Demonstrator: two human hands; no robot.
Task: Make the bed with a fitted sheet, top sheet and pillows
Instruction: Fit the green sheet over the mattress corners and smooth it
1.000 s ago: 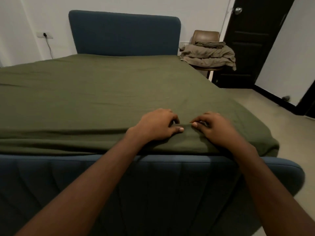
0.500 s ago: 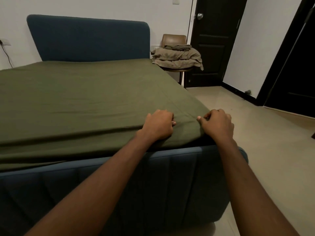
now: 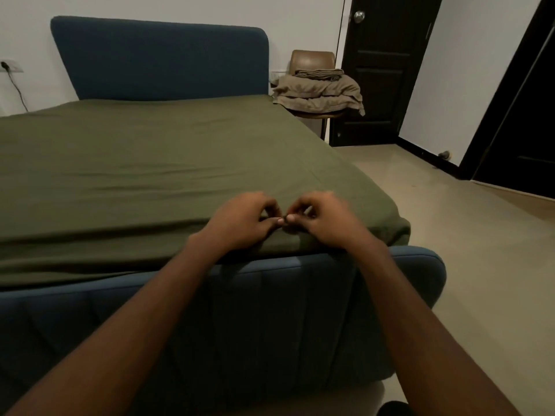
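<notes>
Olive fitted sheet [image 3: 150,175], left hand [image 3: 240,217], right hand [image 3: 327,220] curled, apparently pinching it

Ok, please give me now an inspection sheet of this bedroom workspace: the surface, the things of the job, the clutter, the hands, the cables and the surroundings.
Surface: blue bed frame with a green sheet spread over the top; light creases near the foot.
Job's things: green sheet on the bed; folded linen pile on the chair beside the headboard; pillows: nothing seen.
Clutter: nothing seen.
Hands: left hand and right hand side by side at the foot edge, both pinching the green sheet, thumbs almost touching.
Cables: one dark cable hangs from a wall socket left of the headboard.
Surroundings: dark door behind the chair; light floor to the right.
</notes>
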